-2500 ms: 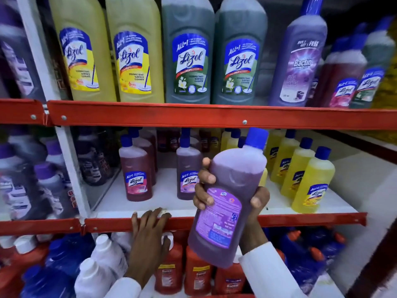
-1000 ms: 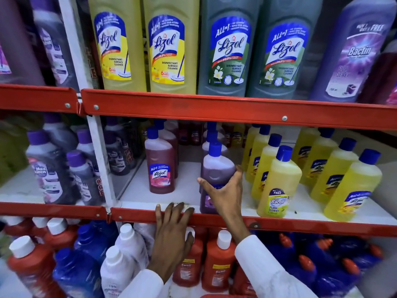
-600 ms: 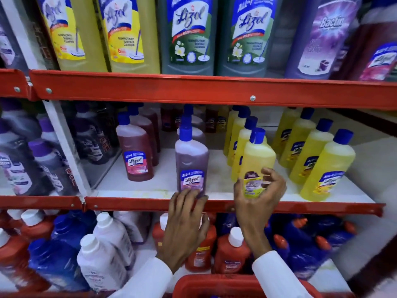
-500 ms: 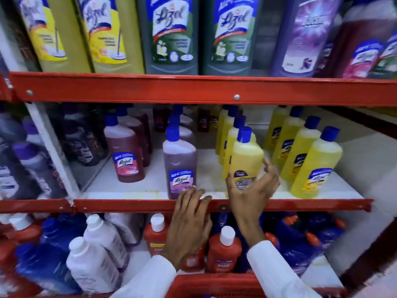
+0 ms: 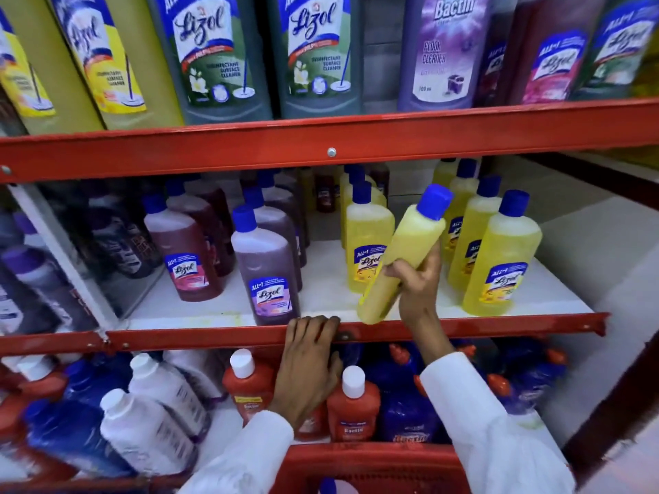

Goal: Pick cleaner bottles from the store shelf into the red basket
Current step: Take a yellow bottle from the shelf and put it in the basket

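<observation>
At middle shelf front: right hand wrapped around tilted yellow Lizol bottle, lifted clear. Left hand spread on rail. Next: lower into red basket below.

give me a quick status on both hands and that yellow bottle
Right hand grip shut on yellow bottle, tilted, clear of shelf. Left hand resting open on red shelf edge. Red basket below; nothing blocking.

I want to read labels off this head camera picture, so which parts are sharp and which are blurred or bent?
Head view: purple Lizol bottle label reads sharply; white bottles lower left smear with motion blur; the wide lens bows the red shelf rail and tilts the edge bottles.
</observation>
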`<move>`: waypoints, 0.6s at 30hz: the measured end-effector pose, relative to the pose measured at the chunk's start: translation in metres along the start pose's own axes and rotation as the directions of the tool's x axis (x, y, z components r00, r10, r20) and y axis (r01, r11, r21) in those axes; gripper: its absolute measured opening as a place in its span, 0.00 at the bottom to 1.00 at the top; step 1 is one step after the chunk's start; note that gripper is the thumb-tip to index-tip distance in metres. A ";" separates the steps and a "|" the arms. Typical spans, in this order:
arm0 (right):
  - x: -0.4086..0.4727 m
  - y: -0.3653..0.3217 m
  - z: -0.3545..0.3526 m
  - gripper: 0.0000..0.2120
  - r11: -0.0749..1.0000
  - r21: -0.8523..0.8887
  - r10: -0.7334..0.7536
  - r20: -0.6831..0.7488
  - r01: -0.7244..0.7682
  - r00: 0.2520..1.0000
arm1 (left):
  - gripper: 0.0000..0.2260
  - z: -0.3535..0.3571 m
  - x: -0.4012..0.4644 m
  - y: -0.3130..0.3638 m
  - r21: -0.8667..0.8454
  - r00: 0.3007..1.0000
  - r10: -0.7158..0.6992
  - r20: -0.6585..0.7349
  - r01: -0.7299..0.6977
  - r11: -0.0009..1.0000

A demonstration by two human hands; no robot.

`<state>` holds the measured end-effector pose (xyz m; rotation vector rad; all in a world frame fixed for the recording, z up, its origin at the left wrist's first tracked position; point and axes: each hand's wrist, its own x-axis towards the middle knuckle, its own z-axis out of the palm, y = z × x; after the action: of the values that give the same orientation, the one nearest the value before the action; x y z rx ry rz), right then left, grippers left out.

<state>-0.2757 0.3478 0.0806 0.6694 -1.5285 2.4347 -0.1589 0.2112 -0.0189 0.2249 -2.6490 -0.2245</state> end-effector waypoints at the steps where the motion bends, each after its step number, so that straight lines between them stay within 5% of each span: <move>1: 0.001 -0.008 -0.003 0.30 0.991 0.135 0.015 0.067 -0.024 0.998 | 0.25 -0.001 0.000 0.001 -0.020 1.000 -0.005 0.000 0.005 1.000; 3: 0.004 -0.024 -0.006 0.31 0.876 0.437 0.076 0.290 -0.203 0.954 | 0.25 -0.002 0.000 0.003 -0.054 1.000 -0.009 0.006 0.010 0.998; 5: 0.004 -0.035 -0.006 0.34 0.659 0.617 0.020 0.557 -0.430 0.830 | 0.23 -0.003 0.001 0.003 -0.083 1.000 -0.005 0.006 0.006 0.997; 7: 0.000 -0.034 -0.009 0.33 0.549 0.693 -0.042 0.581 -0.467 0.813 | 0.24 -0.004 0.000 0.003 -0.102 1.000 0.003 0.009 -0.002 0.995; 9: 0.002 -0.020 -0.017 0.50 0.570 0.660 0.192 0.471 -0.489 0.861 | 0.24 -0.005 0.000 0.002 -0.103 1.000 0.017 0.023 -0.015 0.995; 11: -0.003 -0.004 -0.027 0.61 0.499 0.654 0.294 0.489 -0.568 0.821 | 0.24 -0.007 0.000 0.003 -0.103 0.999 0.034 0.020 -0.032 0.994; 15: -0.016 -0.011 -0.028 0.59 0.524 0.532 0.325 0.597 -0.665 0.734 | 0.26 -0.008 -0.002 0.003 -0.126 0.999 0.051 -0.003 -0.051 0.991; 18: -0.028 -0.030 -0.023 0.44 0.656 0.487 0.173 0.646 -0.576 0.744 | 0.27 -0.008 -0.003 0.002 -0.146 0.999 0.045 -0.006 -0.045 0.988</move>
<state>-0.2456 0.3836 0.0834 1.4092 -0.9279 3.4032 -0.1533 0.2128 -0.0131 0.1170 -2.6170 -0.4008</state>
